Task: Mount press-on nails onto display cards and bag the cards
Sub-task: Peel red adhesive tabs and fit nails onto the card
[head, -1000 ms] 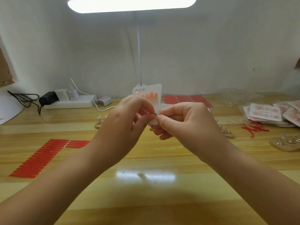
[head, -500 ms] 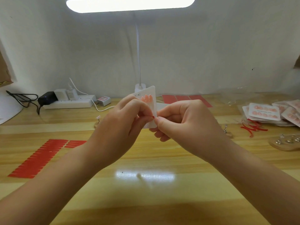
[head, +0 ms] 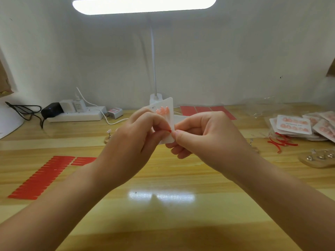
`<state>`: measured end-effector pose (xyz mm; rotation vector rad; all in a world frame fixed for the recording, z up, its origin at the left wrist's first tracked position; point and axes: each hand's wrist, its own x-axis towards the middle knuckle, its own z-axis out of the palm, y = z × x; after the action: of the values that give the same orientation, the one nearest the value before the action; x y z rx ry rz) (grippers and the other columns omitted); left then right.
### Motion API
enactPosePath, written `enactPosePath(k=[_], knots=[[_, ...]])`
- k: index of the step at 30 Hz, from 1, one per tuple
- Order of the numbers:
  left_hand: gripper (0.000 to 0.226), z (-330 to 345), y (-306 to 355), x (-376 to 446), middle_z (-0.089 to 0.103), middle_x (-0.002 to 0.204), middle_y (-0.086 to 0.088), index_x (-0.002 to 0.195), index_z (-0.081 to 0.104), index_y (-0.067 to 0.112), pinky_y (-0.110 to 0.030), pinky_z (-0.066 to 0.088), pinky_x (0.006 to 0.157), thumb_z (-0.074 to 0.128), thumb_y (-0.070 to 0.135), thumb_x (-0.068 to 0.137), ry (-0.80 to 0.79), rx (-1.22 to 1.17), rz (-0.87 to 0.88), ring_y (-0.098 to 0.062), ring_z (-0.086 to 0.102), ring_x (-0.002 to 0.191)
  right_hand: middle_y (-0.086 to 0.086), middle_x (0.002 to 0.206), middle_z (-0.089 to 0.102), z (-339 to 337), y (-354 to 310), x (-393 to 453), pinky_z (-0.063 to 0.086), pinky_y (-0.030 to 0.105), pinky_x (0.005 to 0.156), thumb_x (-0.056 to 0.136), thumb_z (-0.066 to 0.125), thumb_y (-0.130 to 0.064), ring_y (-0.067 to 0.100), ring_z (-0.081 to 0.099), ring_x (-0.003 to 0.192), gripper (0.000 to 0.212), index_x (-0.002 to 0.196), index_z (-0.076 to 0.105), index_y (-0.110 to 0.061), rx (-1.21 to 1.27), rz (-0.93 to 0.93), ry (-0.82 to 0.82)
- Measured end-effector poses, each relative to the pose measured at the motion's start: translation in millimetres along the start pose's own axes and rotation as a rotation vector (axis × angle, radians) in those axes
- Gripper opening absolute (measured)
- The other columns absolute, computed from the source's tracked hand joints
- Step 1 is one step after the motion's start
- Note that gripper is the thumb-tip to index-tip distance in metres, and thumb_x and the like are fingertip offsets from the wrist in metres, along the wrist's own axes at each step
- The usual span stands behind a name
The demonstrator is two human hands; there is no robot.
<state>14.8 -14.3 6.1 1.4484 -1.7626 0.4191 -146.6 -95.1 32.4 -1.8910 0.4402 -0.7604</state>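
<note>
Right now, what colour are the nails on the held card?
Pale peachy pink nails on a white card, head view.

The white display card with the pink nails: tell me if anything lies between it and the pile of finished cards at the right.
Nothing visible blocks it. The white display card is held up off the wooden table by the left hand and right hand; the table between it and the pile of finished cards looks bare.
</note>
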Motion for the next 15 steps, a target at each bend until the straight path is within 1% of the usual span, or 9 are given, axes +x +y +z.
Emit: enactPosePath(k=[3, 5, 7, 9, 11, 13, 15], knots=[[0.023, 0.3, -0.6, -0.6, 0.051, 0.092, 0.005, 0.094, 0.059, 0.009, -0.029, 0.048, 0.060, 0.046, 0.028, 0.092, -0.008, 0.023, -0.005, -0.008, 0.051, 0.072, 0.008, 0.067, 0.073, 0.6, 0.2, -0.5, 0.055, 0.021, 0.055, 0.085, 0.062, 0.001, 0.017, 0.071, 0.060, 0.014, 0.079, 0.073, -0.005, 0.008, 0.007, 0.003], [0.023, 0.7, -1.3, -1.4, 0.050, 0.092, 0.006, 0.094, 0.058, 0.010, -0.032, 0.048, 0.058, 0.045, 0.028, 0.093, -0.001, 0.040, 0.004, -0.007, 0.049, 0.071, 0.007, 0.067, 0.073, 0.5, 0.0, -0.6, 0.054, 0.020, 0.054, 0.086, 0.063, 0.001, 0.016, 0.071, 0.060, 0.016, 0.077, 0.073, -0.007, 0.027, 0.020, -0.002], [0.023, 1.6, -1.8, -1.8, 0.049, 0.091, 0.006, 0.092, 0.058, 0.009, -0.037, 0.048, 0.056, 0.045, 0.028, 0.093, 0.008, 0.053, 0.013, -0.009, 0.047, 0.069, 0.008, 0.067, 0.073, 0.0, -0.4, 0.1, 0.054, 0.020, 0.054, 0.086, 0.063, 0.001, 0.016, 0.071, 0.060, 0.016, 0.076, 0.073, -0.007, 0.068, 0.042, -0.001], [0.023, 2.6, -2.3, -2.0, 0.050, 0.092, 0.005, 0.093, 0.059, 0.007, -0.038, 0.048, 0.056, 0.046, 0.026, 0.094, 0.015, 0.056, 0.028, -0.011, 0.048, 0.068, 0.009, 0.068, 0.073, -1.1, -0.9, 0.8, 0.054, 0.020, 0.054, 0.086, 0.064, 0.000, 0.017, 0.071, 0.061, 0.013, 0.077, 0.073, -0.006, 0.099, 0.056, 0.003], [0.022, 2.9, -2.5, -2.1, 0.051, 0.094, 0.003, 0.098, 0.061, 0.006, -0.033, 0.048, 0.057, 0.048, 0.024, 0.094, 0.028, 0.036, 0.038, -0.012, 0.052, 0.067, 0.009, 0.068, 0.073, -1.9, -1.4, 0.7, 0.054, 0.019, 0.054, 0.086, 0.064, 0.000, 0.017, 0.071, 0.061, 0.014, 0.078, 0.073, -0.006, 0.098, 0.050, 0.000], [0.021, 2.7, -2.5, -2.0, 0.053, 0.096, 0.004, 0.103, 0.062, 0.006, -0.025, 0.048, 0.059, 0.051, 0.022, 0.094, 0.044, 0.019, 0.053, -0.009, 0.053, 0.066, 0.009, 0.069, 0.073, -2.2, -1.9, 0.6, 0.053, 0.019, 0.054, 0.087, 0.063, 0.000, 0.016, 0.071, 0.061, 0.016, 0.078, 0.074, -0.007, 0.089, 0.042, -0.005], [0.020, 2.7, -2.6, -1.7, 0.054, 0.096, 0.004, 0.101, 0.064, 0.005, -0.017, 0.045, 0.061, 0.053, 0.019, 0.093, 0.061, 0.014, 0.075, -0.004, 0.051, 0.068, 0.009, 0.068, 0.073, -2.5, -2.2, 0.6, 0.054, 0.020, 0.054, 0.087, 0.063, 0.000, 0.016, 0.071, 0.061, 0.016, 0.077, 0.074, -0.007, 0.088, 0.038, -0.004]])
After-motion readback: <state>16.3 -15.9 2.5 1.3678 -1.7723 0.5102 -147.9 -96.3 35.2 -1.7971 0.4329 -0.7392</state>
